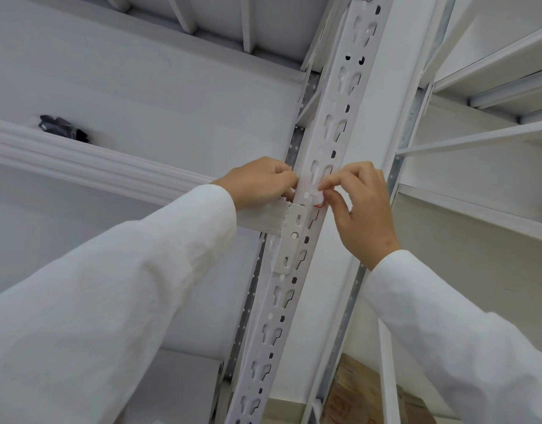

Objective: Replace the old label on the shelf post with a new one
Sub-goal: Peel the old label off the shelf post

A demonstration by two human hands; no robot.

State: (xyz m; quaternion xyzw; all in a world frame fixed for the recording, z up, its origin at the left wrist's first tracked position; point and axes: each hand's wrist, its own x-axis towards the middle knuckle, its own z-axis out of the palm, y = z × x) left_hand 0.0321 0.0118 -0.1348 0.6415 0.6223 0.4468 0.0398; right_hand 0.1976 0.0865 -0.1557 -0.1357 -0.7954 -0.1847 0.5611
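Observation:
A white slotted shelf post (337, 117) runs from the bottom centre up to the top right. A pale, translucent label (309, 186) with a red mark at its lower right edge lies across the post just above a beam bracket (289, 240). My left hand (257, 182) pinches the label's left edge against the post. My right hand (361, 206) pinches the right edge with thumb and forefinger. Both arms wear white sleeves. Whether this label is the old or the new one cannot be told.
A white shelf beam (80, 162) runs left from the post, with a dark object (63, 127) on the shelf behind it. More white shelving (493, 139) stands at right. A cardboard box (367, 396) with red print sits at the bottom.

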